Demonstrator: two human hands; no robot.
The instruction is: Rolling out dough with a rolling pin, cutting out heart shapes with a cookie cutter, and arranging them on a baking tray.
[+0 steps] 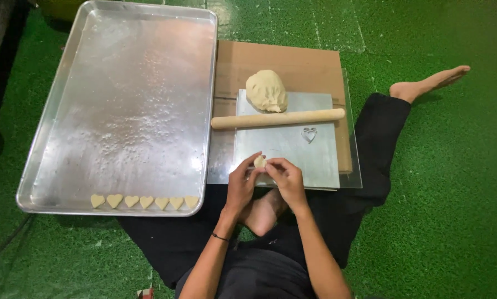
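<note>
You have seven heart-shaped dough cutouts [144,201] along the near edge of one baking tray [121,83]. There's one dough ball [266,91], one rolling pin [277,118], one heart cutter [309,134].

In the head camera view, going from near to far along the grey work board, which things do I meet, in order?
Small pale dough piece pinched between the left hand and right hand → heart-shaped metal cookie cutter → long wooden rolling pin → big pale dough lump.
</note>
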